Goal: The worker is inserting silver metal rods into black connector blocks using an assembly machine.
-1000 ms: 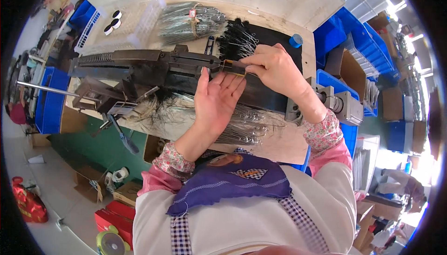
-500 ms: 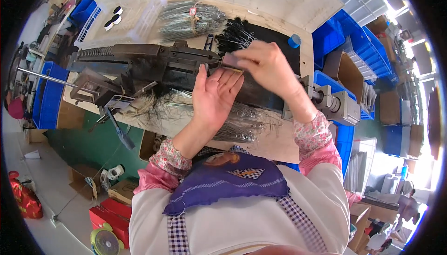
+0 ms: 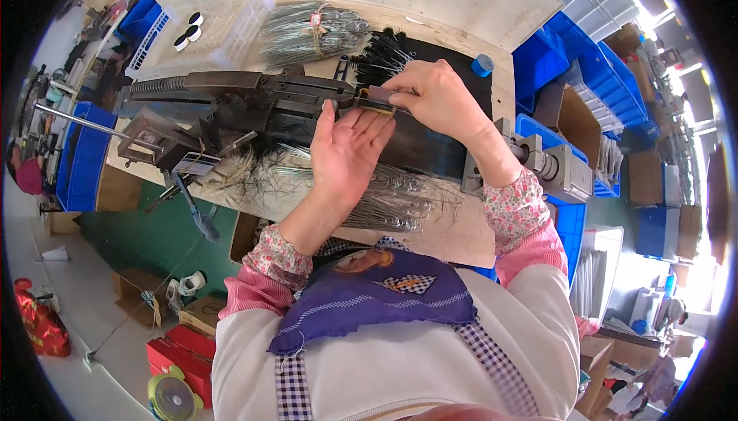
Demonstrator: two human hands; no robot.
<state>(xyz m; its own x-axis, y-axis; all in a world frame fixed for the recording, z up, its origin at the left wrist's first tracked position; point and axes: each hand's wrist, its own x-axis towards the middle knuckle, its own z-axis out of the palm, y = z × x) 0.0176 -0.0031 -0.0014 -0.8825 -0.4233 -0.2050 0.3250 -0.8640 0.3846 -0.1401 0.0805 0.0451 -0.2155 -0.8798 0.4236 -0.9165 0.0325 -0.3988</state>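
Observation:
My left hand (image 3: 344,154) lies palm up just below the end of a long dark metal machine (image 3: 296,97), fingers stretched out and nothing visible on the palm. Its fingertips reach under a small greyish block with a yellowish edge (image 3: 377,101) at the machine's right end. Above that block, my right hand (image 3: 442,97) is closed in a pinch, thumb and fingertips against or just over it; what they grip, if anything, is hidden. Behind it, black-bristled wire brushes (image 3: 384,54) lie in a heap on a black mat (image 3: 453,60).
A tied bundle of wires (image 3: 315,33) lies at the back, beside a clear plastic crate (image 3: 242,33). Loose wires (image 3: 392,202) are spread along the near edge. A motor-like metal unit (image 3: 565,171) stands right, a blue round lid (image 3: 483,65) behind it.
My right hand has come down and slightly left onto the small block, from a blurred motion. My left hand stays palm up beneath, shifted a little left in the picture.

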